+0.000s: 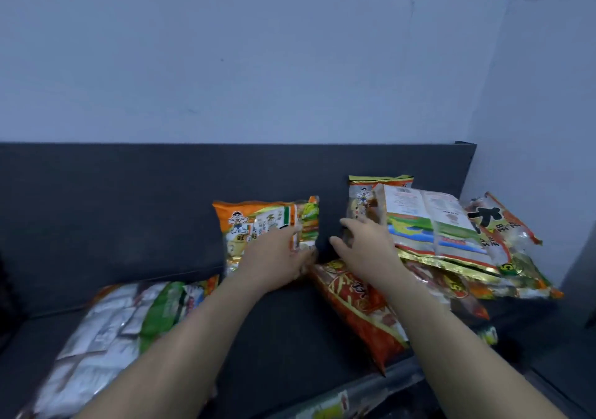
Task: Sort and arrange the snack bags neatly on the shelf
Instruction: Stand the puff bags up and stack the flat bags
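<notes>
The shelf point(129, 212) holds it all. The pile point(451, 238) lies right of the orange bag point(258, 225), which stands tall against the shelf back. The left hand point(280, 257) grips that bag's low corner. The right hand point(364, 247), fingers spread and holding nothing, is nearer the pile.

The left grip point(277, 264) held an orange snack bag point(254, 225) upright against the dark shelf point(129, 209) back, while the right grip point(364, 247), fingers spread, hovered beside the piled bags point(451, 234).
</notes>
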A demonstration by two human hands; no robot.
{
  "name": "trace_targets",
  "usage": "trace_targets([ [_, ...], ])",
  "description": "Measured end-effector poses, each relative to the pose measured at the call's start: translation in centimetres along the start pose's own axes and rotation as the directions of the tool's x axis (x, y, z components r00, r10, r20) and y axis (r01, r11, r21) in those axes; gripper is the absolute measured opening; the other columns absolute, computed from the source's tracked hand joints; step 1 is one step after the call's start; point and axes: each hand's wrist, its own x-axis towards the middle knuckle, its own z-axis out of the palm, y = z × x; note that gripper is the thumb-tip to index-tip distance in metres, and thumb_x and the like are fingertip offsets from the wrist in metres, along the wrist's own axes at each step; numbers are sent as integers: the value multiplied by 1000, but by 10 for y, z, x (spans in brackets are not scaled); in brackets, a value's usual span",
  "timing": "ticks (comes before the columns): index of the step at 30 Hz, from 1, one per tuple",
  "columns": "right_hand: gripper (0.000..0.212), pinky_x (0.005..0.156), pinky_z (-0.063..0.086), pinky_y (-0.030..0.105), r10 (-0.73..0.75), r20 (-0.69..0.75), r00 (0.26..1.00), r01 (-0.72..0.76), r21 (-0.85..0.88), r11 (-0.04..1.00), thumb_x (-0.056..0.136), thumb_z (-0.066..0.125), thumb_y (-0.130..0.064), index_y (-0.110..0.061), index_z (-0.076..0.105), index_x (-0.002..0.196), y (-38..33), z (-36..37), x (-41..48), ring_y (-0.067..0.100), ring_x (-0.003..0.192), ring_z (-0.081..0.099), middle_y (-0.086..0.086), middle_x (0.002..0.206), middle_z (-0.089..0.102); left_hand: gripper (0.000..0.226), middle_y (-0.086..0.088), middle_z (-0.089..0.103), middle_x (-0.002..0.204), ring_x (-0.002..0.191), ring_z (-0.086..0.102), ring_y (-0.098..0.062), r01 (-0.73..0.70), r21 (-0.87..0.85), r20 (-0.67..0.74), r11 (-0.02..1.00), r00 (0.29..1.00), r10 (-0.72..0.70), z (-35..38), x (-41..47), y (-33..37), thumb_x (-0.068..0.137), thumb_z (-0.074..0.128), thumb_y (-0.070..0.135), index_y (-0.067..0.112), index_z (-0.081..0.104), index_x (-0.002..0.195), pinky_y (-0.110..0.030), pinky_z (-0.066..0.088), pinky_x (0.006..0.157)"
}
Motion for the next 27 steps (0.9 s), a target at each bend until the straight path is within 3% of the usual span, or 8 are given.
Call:
trace_targets([
  [3,37,101,42,44,-90,141,986,81,69,994,94,52,-43,-18,61,120,-59,29,-16,27,114,57,5,118,64,59,-4,55,132,117,54,-25,102,72,-21,992,995,-101,-28,-40,-61,93,50,54,17,45,138,-40,48,93],
  [6,45,103,42,45,-123,336,934,81,138,987,96,49,-44,-16,53,130,-109,60,-36,25,105,59,6,118,63,62,-7,52,136,121,52,-28,249,138,-11,959,968,-250,-47,-76,-134,91,51,55,18,43,140,-39,46,97],
  [10,45,79,48,35,-102,514,852,9,180,984,95,50,-51,-15,52,122,-154,110,-54,22,88,61,5,104,64,85,-10,42,146,130,44,-33,486,136,56,863,866,-497,-58,-119,-217,81,53,69,22,31,147,-40,42,102],
  [14,37,98,43,44,-55,567,822,-21,127,992,90,47,-54,-26,53,113,-172,149,-70,26,104,59,0,109,63,110,-10,33,155,138,37,-30,612,-23,231,791,773,-591,-51,-145,-263,73,57,76,14,16,154,-39,38,108],
  [18,48,91,50,41,-57,597,800,-91,215,972,92,45,-55,-26,48,130,-174,170,-86,20,100,60,-1,113,63,102,-4,48,144,124,52,-24,637,-303,259,709,771,-582,-44,-156,-270,72,69,66,11,28,147,-34,46,98],
  [21,53,86,50,32,-66,542,838,-140,329,934,95,50,-48,-17,45,138,-181,176,-95,18,103,59,4,127,61,75,3,62,117,97,62,-15,600,-434,204,672,792,-576,-46,-165,-268,69,78,58,18,46,124,-33,52,83],
  [24,59,83,48,26,-65,500,864,-125,338,933,95,53,-46,-11,43,142,-191,170,-100,18,107,58,7,133,57,63,9,65,108,90,64,-10,529,-473,117,705,831,-545,-57,-171,-252,68,80,56,22,51,113,-31,53,78],
  [27,62,97,42,27,-130,421,898,-31,355,934,97,52,-41,-13,34,150,-197,153,-103,20,127,49,4,148,44,57,13,55,103,88,57,-10,450,-440,-4,777,864,-503,-81,-177,-227,72,78,53,32,40,109,-29,46,71],
])
